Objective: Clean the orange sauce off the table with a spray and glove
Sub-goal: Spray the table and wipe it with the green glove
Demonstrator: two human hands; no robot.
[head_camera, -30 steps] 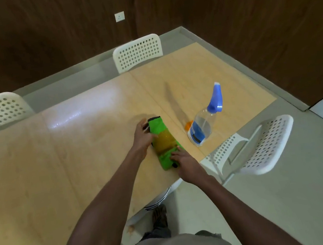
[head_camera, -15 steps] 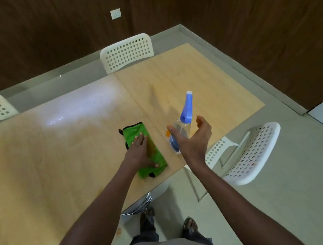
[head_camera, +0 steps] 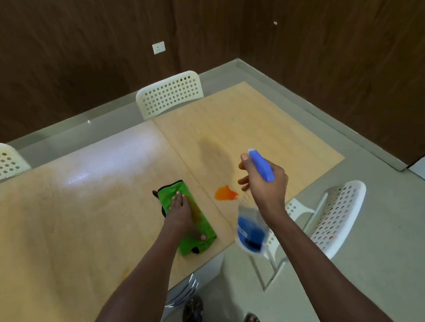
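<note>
Orange sauce (head_camera: 225,193) sits unwiped on the bench (head_camera: 78,219). Your right hand (head_camera: 264,181) has fingers clamped on the spray bottle (head_camera: 252,225) (lifted, blurred); left hand (head_camera: 179,214) rests flat, fingers straight, on the green glove (head_camera: 204,232) just left of it. Spraying and wiping remain.

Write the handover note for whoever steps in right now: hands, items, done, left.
Left hand: flat on the green glove, pressing it to the table.
Right hand: grips the spray bottle, lifted off the table, blue nozzle pointing away.
Orange sauce: on the table between glove and bottle, unwiped.
Done: spray picked up; glove already bears a brownish stain.
Left: spray the sauce, wipe with the glove.
</note>
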